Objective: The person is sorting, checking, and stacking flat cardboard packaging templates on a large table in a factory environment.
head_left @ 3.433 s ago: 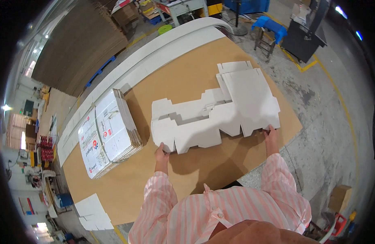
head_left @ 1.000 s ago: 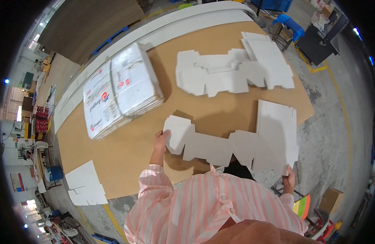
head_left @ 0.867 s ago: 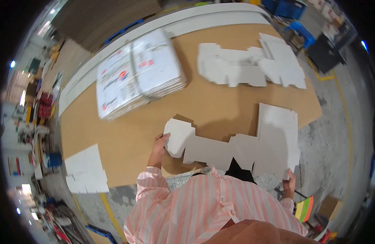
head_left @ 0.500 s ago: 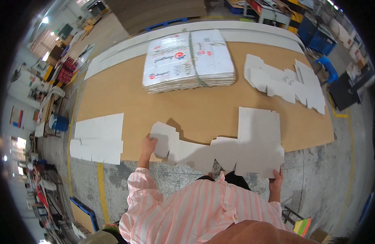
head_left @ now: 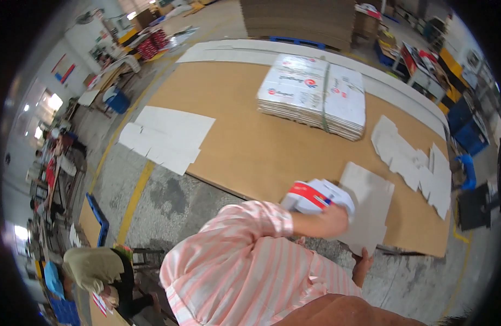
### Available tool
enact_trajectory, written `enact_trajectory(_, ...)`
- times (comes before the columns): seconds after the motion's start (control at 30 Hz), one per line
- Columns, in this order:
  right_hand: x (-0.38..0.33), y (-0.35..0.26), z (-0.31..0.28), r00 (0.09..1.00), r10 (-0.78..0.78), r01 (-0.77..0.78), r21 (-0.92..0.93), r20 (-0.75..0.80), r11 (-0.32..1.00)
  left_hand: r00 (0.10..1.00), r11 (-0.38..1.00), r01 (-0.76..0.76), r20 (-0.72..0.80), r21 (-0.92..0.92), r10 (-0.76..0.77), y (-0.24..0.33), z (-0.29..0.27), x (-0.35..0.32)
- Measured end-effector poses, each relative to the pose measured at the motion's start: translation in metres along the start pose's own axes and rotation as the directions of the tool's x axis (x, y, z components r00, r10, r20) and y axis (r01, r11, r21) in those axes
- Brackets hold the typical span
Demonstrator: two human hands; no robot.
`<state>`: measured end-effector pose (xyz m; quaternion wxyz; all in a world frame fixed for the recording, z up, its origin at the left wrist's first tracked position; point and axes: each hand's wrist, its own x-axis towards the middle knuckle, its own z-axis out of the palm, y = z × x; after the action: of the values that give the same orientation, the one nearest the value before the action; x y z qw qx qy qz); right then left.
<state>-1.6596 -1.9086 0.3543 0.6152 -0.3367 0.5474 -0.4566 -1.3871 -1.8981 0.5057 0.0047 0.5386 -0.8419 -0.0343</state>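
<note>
A die-cut cardboard box blank (head_left: 366, 204) lies at the near right edge of the brown work surface (head_left: 223, 98), its plain greyish side up on the right. Its left part is bent up and over, so a printed red and white face (head_left: 311, 194) shows. My left hand (head_left: 334, 220) is closed on that folded part, with my forearm crossing in front of my body. At the blank's near edge, my right hand (head_left: 363, 262) grips the lower corner, thumb and fingers around it. The left hand's fingertips are partly hidden.
A strapped bundle of flat printed cartons (head_left: 315, 95) sits at the back. White cut blanks lie at left (head_left: 166, 136) and right (head_left: 411, 163). Long white strips (head_left: 228, 51) line the far edge. Another person (head_left: 98, 271) bends at lower left, near a blue pallet (head_left: 98, 220).
My left hand has swung from the blank's far left end to the right, folding that end over and exposing its printed side. My right hand still holds its near corner. The view has turned left.
</note>
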Motion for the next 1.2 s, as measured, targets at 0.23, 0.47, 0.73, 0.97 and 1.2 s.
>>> enact_trajectory(0.23, 0.014, 0.023, -0.010, 0.997, 0.075, -0.076, 0.119, 0.009, 0.990, 0.920, 0.905, 0.095, -0.311, -0.415, -0.239, -0.067, -0.102, -0.060)
enact_trajectory(0.47, 0.032, 0.054, -0.030, 0.988, -0.157, 0.156, -0.016, -0.006, 0.988, 0.215, -0.119, -0.188, 0.077, -0.975, -0.974, -0.261, 0.023, -0.235)
enact_trajectory(0.73, -0.013, -0.038, 0.074, 0.987, -0.043, 0.002, -0.256, -0.152, 0.967, 0.230, 0.124, 0.681, 0.051, -0.722, -0.972, -0.303, 0.097, -0.271)
enact_trajectory(0.97, -0.068, -0.038, 0.121, 0.909, -0.186, 0.111, -0.214, -0.373, 0.971, 0.450, -0.179, 0.026, 0.172, -0.983, -0.876, -0.374, 0.070, -0.260)
enact_trajectory(1.2, -0.055, 0.037, 0.096, 0.956, 0.070, -0.113, -0.137, -0.285, 0.984, 0.557, 0.356, 0.717, 0.185, -0.600, -0.810, -0.420, 0.150, -0.291)
